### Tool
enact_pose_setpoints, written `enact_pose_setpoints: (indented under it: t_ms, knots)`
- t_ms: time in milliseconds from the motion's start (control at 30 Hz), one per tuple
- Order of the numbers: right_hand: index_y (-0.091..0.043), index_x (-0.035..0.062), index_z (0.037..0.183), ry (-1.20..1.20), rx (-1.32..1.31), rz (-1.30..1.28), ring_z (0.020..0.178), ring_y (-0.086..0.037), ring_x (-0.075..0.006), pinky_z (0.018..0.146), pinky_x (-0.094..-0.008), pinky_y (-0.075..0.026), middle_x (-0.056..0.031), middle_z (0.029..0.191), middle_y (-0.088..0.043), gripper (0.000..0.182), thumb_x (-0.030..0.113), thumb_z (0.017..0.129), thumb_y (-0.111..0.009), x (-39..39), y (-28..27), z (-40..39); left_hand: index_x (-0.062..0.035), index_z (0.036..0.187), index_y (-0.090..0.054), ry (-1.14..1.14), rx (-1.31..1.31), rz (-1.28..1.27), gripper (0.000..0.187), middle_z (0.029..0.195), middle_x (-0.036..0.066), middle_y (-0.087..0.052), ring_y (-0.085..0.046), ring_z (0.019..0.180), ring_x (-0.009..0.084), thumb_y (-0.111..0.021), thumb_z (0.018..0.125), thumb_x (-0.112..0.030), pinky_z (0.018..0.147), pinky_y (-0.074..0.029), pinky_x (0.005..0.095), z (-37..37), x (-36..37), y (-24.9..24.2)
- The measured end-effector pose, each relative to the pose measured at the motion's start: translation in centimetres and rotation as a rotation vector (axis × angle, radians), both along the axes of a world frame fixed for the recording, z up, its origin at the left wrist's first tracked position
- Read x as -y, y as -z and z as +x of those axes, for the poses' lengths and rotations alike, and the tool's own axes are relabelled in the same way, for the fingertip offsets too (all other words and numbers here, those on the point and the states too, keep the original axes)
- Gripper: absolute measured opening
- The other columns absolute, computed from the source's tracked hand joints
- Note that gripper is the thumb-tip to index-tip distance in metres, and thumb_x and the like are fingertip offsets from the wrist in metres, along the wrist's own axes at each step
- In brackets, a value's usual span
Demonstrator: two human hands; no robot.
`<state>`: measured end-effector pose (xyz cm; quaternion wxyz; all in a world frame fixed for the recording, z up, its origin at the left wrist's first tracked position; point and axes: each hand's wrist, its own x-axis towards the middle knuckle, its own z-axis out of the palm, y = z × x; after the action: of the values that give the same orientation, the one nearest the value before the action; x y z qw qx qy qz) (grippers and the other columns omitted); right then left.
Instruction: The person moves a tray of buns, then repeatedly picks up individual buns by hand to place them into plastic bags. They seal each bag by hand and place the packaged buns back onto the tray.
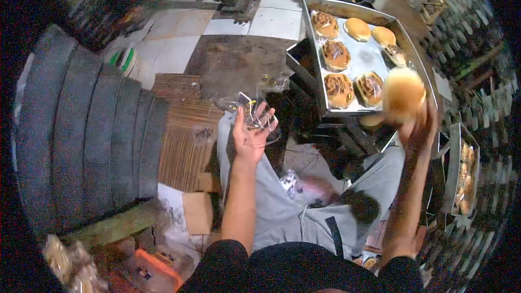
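Note:
My right hand [417,130] is raised and holds a round golden bun [403,94], blurred by motion, in front of a metal baking tray [362,59]. The tray carries several buns, some plain and some with a dark swirl on top. My left hand [251,134] is palm up with fingers spread, touching a clear plastic bag [255,113] that lies across the fingertips. Both forearms are bare and reach out over my grey trousers.
A stack of dark tyres [87,125] fills the left side. Cardboard sheets [182,141] lie on the tiled floor beside my leg. More clear bags [296,182] rest on my lap. A second tray of buns [464,176] stands at the right, near wire racks.

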<state>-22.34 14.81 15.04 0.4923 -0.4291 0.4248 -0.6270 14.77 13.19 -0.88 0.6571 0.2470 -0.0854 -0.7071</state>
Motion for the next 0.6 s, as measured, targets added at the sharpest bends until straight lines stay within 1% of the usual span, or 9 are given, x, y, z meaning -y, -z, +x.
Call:
enact_pose_setpoints:
  t_ms: [100, 200, 267, 333, 367, 400, 500, 533, 600]
  knots:
    - [-0.051, -0.0022, 0.138, -0.270, 0.370, 0.268, 0.118, -0.062, -0.0245, 0.101, -0.0404, -0.051, -0.0133, 0.132, -0.061, 0.066, 0.033, 0.087, -0.073, -10.8, 4.8, 8.4, -0.0109, 0.127, -0.054, -0.024, 0.009, 0.067, 0.043, 0.129, 0.018, -0.064, -0.066, 0.114, 0.0360, -0.049, 0.105, -0.048, 0.092, -0.058, 0.0575, -0.5, -2.1, -1.2]
    - [-0.049, -0.0025, 0.142, -0.554, 0.582, 0.481, 0.120, -0.061, -0.0226, 0.102, -0.0377, -0.050, -0.0115, 0.135, -0.059, 0.078, 0.032, 0.081, -0.083, -14.8, 7.4, 13.7, -0.0096, 0.130, -0.056, 0.009, 0.035, 0.033, 0.047, 0.133, 0.022, -0.063, -0.063, 0.120, 0.0404, -0.043, 0.107, -0.048, 0.096, -0.055, 0.0604, -0.7, -3.9, -2.8]
    - [-0.053, -0.0016, 0.138, -0.545, 0.143, 0.196, 0.120, -0.062, -0.0268, 0.101, -0.0398, -0.051, -0.0146, 0.134, -0.061, 0.066, 0.017, 0.082, -0.082, -13.6, 8.0, 13.5, -0.0108, 0.132, -0.055, 0.009, 0.079, 0.012, 0.048, 0.134, 0.022, -0.062, -0.062, 0.122, 0.0402, -0.044, 0.106, -0.050, 0.097, -0.054, 0.0618, -0.7, -4.6, -4.0]
    - [-0.056, -0.0011, 0.135, -0.405, -0.512, -0.200, 0.122, -0.062, -0.0326, 0.103, -0.0408, -0.049, -0.0195, 0.135, -0.060, 0.061, 0.010, 0.080, -0.082, -10.9, 4.3, 14.7, -0.0110, 0.135, -0.053, 0.026, 0.116, -0.023, 0.053, 0.138, 0.022, -0.059, -0.059, 0.125, 0.0398, -0.043, 0.105, -0.053, 0.100, -0.052, 0.0618, -1.4, -5.3, -6.3]
    - [-0.056, -0.0009, 0.134, -0.246, -0.668, -0.331, 0.120, -0.062, -0.0368, 0.101, -0.0417, -0.050, -0.0218, 0.135, -0.060, 0.061, 0.011, 0.080, -0.082, -10.6, 3.4, 15.9, -0.0108, 0.140, -0.050, 0.040, 0.091, -0.067, 0.058, 0.142, 0.021, -0.056, -0.057, 0.127, 0.0403, -0.041, 0.105, -0.056, 0.103, -0.049, 0.0616, -1.9, -5.7, -7.2]
    - [-0.055, -0.0021, 0.136, -0.166, -0.756, -0.505, 0.124, -0.060, -0.0398, 0.105, -0.0446, -0.049, -0.0219, 0.136, -0.059, 0.059, 0.008, 0.082, -0.078, -10.7, 2.8, 16.8, -0.0101, 0.142, -0.048, 0.092, 0.088, -0.104, 0.062, 0.144, 0.020, -0.054, -0.057, 0.127, 0.0411, -0.039, 0.104, -0.059, 0.105, -0.048, 0.0606, -2.3, -6.0, -8.1]
    - [-0.058, -0.0040, 0.134, -0.265, -0.833, -0.761, 0.137, -0.050, -0.0424, 0.114, -0.0497, -0.042, -0.0234, 0.140, -0.057, 0.049, -0.001, 0.086, -0.063, -12.7, 3.6, 17.4, -0.0038, 0.146, -0.044, 0.207, -0.140, -0.130, 0.076, 0.141, 0.024, -0.055, -0.059, 0.123, 0.0421, -0.038, 0.101, -0.065, 0.101, -0.052, 0.0590, -2.5, -6.6, -9.9]
    - [-0.062, -0.0038, 0.130, -0.287, -0.823, -0.737, 0.137, -0.050, -0.0411, 0.113, -0.0495, -0.043, -0.0230, 0.140, -0.057, 0.045, 0.000, 0.086, -0.065, -12.9, 3.7, 17.2, -0.0038, 0.146, -0.044, 0.213, -0.147, -0.138, 0.076, 0.141, 0.024, -0.055, -0.059, 0.123, 0.0421, -0.038, 0.101, -0.065, 0.101, -0.052, 0.0590, -3.1, -6.9, -10.0]
    - [-0.062, -0.0028, 0.130, -0.233, -0.764, -0.656, 0.137, -0.050, -0.0402, 0.113, -0.0487, -0.043, -0.0219, 0.140, -0.058, 0.046, 0.001, 0.085, -0.066, -12.0, 4.0, 16.8, -0.0044, 0.144, -0.048, 0.072, 0.030, -0.156, 0.072, 0.130, 0.020, -0.064, -0.065, 0.114, 0.0373, -0.030, 0.105, -0.062, 0.099, -0.054, 0.0487, -5.8, -8.3, -9.9]
